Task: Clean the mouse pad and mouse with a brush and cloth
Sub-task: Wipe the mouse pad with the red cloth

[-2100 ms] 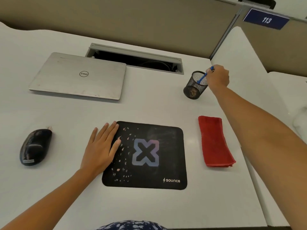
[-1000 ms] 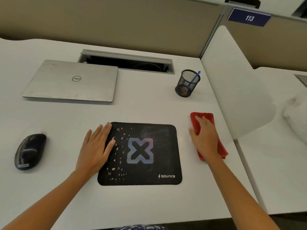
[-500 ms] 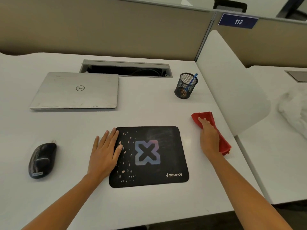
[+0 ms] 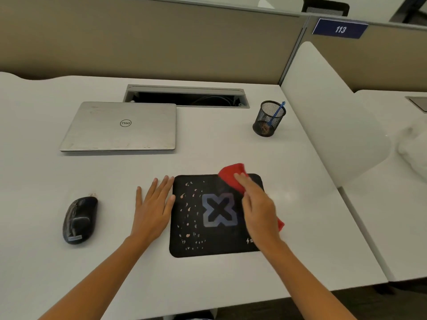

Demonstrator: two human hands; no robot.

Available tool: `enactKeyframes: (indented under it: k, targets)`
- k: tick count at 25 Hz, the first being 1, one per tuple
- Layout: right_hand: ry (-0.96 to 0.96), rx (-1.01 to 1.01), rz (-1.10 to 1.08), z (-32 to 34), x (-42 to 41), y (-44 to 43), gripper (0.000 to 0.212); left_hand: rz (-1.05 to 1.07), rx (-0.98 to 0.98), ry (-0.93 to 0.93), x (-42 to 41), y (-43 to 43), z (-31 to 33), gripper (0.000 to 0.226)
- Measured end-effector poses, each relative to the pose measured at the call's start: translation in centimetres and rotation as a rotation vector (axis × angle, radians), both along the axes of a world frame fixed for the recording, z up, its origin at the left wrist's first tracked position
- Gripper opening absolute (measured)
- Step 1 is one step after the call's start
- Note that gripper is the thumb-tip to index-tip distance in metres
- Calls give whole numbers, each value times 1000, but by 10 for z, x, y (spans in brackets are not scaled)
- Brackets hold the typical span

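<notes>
A white table (image 4: 208,155) carries a closed silver laptop (image 4: 120,127), lid up with a round logo at its middle, lying at the far left. Just behind the laptop, an open cable hatch (image 4: 184,98) with a grey frame shows dark wiring inside. A black mesh cup (image 4: 265,122) stands upright to the right of the hatch. A beige partition wall (image 4: 161,42) runs along the table's far edge and bears a blue sign (image 4: 339,29) reading 113. A white rounded divider (image 4: 328,112) rises at the right edge, and beyond it a neighbouring table (image 4: 404,227) holds a white bundle (image 4: 413,144).
</notes>
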State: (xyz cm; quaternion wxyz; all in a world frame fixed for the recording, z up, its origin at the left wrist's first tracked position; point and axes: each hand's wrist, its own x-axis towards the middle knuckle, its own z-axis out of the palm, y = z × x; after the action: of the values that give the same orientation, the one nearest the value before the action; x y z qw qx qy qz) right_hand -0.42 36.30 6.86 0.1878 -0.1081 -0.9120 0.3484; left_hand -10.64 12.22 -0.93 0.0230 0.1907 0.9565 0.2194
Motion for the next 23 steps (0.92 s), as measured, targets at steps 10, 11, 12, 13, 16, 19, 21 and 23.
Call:
enactKeyframes:
  k: [10,11,12,13,16,19,21,23]
  targets:
    - [-357,533,250,-49,-48,-55,62,9,-171,127,6,9,-5,59]
    - [-360,546,242,-51,-51,-55,60,11,-173,131,6,9,-5,59]
    - [-357,555,228,-53,-53,-57,58,10,-168,132,6,10,-6,59]
    - [-349,559,214,-53,-54,-59,57,6,-160,130,6,10,-6,59]
    - [-311,553,240,-55,-54,-60,57,2,-138,144,7,12,-5,59]
    - [-266,538,356,-57,-41,-53,54,16,-126,154,8,13,-4,58]
    - [-234,537,439,-58,-22,-49,52,18,-135,150,8,13,-4,57]
    - [-223,530,498,-58,5,-49,51,14,-135,149,7,12,-6,58]
